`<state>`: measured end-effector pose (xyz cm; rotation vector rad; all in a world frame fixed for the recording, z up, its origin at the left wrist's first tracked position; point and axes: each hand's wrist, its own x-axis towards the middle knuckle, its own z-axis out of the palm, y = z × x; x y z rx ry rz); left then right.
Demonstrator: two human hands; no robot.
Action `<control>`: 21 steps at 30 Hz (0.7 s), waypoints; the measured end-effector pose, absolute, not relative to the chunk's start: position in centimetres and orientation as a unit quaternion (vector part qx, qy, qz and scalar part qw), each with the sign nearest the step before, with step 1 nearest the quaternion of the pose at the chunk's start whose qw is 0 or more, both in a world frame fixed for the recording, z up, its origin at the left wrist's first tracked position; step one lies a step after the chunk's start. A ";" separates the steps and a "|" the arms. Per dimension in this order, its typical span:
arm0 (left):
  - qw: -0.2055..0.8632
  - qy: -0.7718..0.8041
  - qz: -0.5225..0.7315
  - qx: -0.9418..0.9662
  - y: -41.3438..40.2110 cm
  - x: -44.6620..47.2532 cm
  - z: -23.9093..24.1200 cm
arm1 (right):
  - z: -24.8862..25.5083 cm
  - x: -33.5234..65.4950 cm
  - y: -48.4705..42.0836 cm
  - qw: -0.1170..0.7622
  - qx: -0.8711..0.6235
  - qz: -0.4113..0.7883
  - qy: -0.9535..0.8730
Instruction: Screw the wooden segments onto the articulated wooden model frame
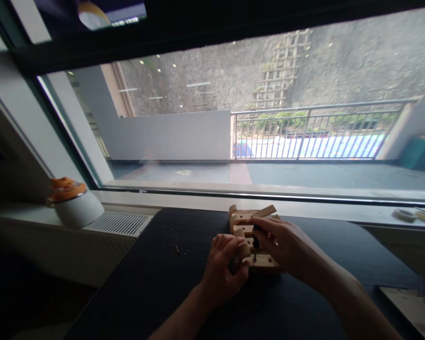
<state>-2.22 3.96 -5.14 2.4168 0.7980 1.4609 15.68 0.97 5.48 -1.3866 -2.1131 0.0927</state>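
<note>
A small assembly of light wooden blocks with round holes rests on the dark table near the window. My left hand is curled around the near left end of the wooden assembly, fingers closed on a block. My right hand reaches over the wood from the right and pinches a small dark screwdriver held upright against the blocks. One loose wooden strip lies tilted on the far end of the assembly.
A small dark screw and tiny specks lie on the table left of the wood. A white pot with an orange lid sits on the sill beside a vent grille. A tape roll lies far right. A flat device sits near right.
</note>
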 end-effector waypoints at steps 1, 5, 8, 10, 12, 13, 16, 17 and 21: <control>0.104 0.274 0.495 0.818 3.9 -2.2 -5.2 | 5.5 15.7 0.9 0.299 -0.525 0.033 -0.796; 0.099 0.305 0.490 0.810 3.8 -2.1 -5.2 | 6.2 15.5 1.1 0.275 -0.524 0.031 -0.805; 0.108 0.341 0.484 0.799 3.7 -2.0 -5.4 | 6.6 15.5 1.4 0.253 -0.531 0.033 -0.808; 0.122 0.359 0.474 0.795 3.7 -2.0 -5.6 | 6.6 15.7 1.5 0.243 -0.541 0.025 -0.805; 0.136 0.370 0.464 0.793 3.8 -2.0 -5.9 | 6.3 15.9 1.6 0.230 -0.552 0.019 -0.801; 0.141 0.373 0.460 0.793 3.8 -2.0 -6.0 | 6.2 16.1 1.7 0.222 -0.557 0.018 -0.800; 0.150 0.385 0.449 0.792 3.9 -2.0 -6.3 | 6.3 16.3 1.8 0.197 -0.566 0.023 -0.800; 0.153 0.388 0.447 0.792 4.0 -2.0 -6.3 | 6.5 16.3 1.9 0.189 -0.568 0.024 -0.801; 0.167 0.390 0.448 0.787 4.1 -2.0 -6.3 | 7.8 15.9 2.0 0.148 -0.573 0.020 -0.806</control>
